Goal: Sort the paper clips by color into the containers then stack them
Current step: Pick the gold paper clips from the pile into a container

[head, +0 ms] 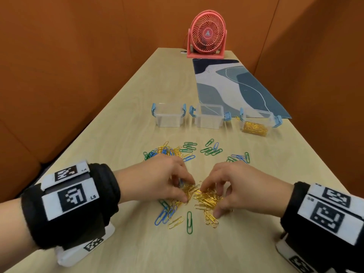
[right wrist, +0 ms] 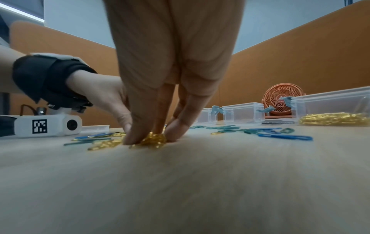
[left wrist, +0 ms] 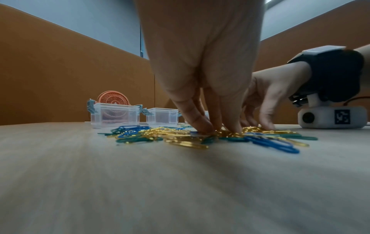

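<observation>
Both wrists have fuzzy black wristbands (head: 82,209) with white tags printed in black square codes, plus a chunky white camera box (left wrist: 332,117) with its own code strapped underneath each

— How did the paper clips lie?
— Gold, blue and green clips (head: 178,151) were scattered flat on the desk (head: 122,123). A bunch of gold clips (head: 206,196) sat heaped nearest the person, one green clip (head: 189,222) just in front of it.
— And the containers?
— Three clear lidless boxes with blue latches stood upright in a row. The left box (head: 169,115) and middle box (head: 208,116) looked empty; the right box (head: 256,124) held gold clips.
</observation>
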A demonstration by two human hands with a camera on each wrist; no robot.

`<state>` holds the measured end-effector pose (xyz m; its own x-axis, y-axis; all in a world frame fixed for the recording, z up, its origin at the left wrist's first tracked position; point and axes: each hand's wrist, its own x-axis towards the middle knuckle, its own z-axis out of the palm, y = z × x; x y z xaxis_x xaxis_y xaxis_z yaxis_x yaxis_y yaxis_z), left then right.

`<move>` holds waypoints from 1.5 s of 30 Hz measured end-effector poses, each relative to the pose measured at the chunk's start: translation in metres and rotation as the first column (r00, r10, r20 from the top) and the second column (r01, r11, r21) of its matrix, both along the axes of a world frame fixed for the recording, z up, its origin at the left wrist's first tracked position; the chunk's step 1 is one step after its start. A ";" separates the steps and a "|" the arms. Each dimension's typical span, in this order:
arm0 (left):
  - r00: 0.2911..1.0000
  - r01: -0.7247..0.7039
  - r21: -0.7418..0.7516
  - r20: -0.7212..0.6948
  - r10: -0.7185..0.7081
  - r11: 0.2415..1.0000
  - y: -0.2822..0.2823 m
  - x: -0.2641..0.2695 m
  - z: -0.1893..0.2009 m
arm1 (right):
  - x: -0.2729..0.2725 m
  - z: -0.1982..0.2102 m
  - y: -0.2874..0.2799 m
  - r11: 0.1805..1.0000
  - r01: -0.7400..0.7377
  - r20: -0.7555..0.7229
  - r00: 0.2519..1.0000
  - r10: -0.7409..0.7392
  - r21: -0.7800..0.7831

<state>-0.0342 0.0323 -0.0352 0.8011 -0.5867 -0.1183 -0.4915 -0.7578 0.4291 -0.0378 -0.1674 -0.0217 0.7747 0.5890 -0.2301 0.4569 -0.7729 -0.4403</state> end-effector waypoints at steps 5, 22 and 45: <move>0.994 -0.077 -0.062 0.073 0.081 0.995 0.000 -0.003 0.000 | -0.002 0.003 0.001 0.999 0.020 0.040 0.999 -0.021 0.026; 0.997 -0.056 0.031 0.047 0.054 0.998 0.000 -0.014 0.001 | -0.010 0.006 -0.004 0.999 0.021 0.038 0.999 -0.020 -0.037; 0.978 -0.190 -0.061 -0.094 0.184 0.980 -0.026 0.003 0.004 | 0.004 -0.002 0.012 0.991 0.131 0.083 0.987 -0.134 0.040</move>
<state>-0.0310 0.0063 -0.0312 0.8857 -0.4369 -0.1569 -0.3024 -0.7995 0.5190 -0.0339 -0.1556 -0.0241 0.8625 0.4860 -0.1413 0.3880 -0.8142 -0.4319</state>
